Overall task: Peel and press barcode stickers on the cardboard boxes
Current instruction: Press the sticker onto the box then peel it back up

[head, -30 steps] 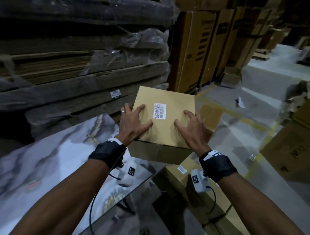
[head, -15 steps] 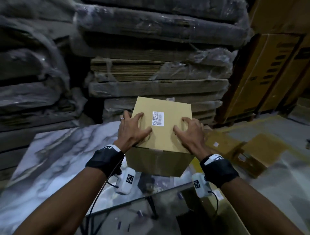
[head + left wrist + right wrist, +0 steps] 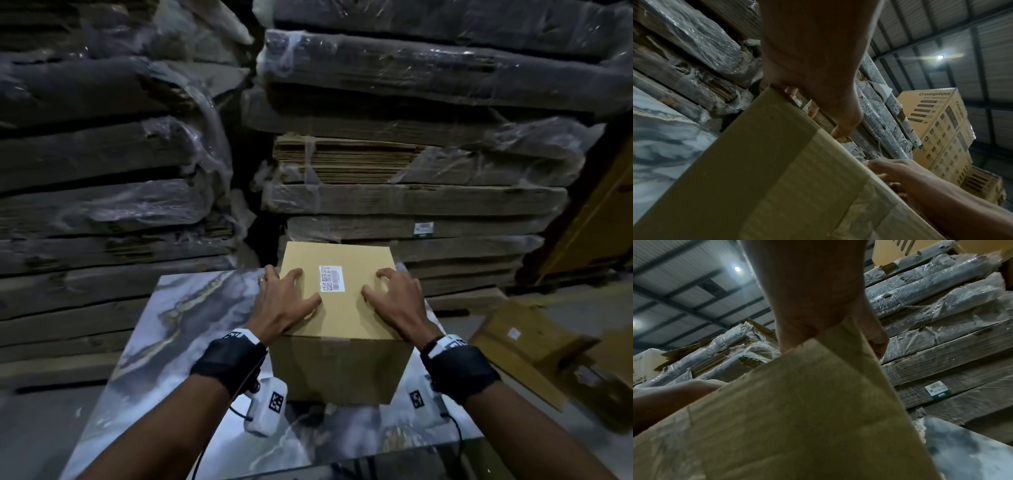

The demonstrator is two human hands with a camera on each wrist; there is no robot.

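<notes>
Left: bare marble-patterned tabletop (image 3: 144, 346), its left edge running diagonally toward the viewer and its far edge close below a wall of shrink-wrapped flat cardboard bundles (image 3: 113, 205). The tabletop's left half carries nothing, so that side is the open room beside the box.

Left of centre: the left hand (image 3: 286, 303) lies on the top face of the cardboard box (image 3: 339, 366), thumb spread toward the sticker, the other fingers reaching over the box's upper left edge; a ring shows on one finger. The hand grasps the box at that edge. From the left wrist view, the fingertips (image 3: 813, 112) show past the box edge.

Centre: the box is upright above the tabletop; whether its base touches the surface cannot be told. A white barcode sticker (image 3: 331, 278) lies flat on the top face, between the two hands and touching neither.

Right of centre: the right hand (image 3: 399, 301) mirrors the left, palm on the top face, fingers curled over the upper right edge, grasping the box. The box's right side lies near the tabletop's right edge.

Right: more boxes on the floor (image 3: 534, 353) just past the table, and a tall printed carton (image 3: 596, 219) at the frame edge, narrowing the room on that side.
</notes>
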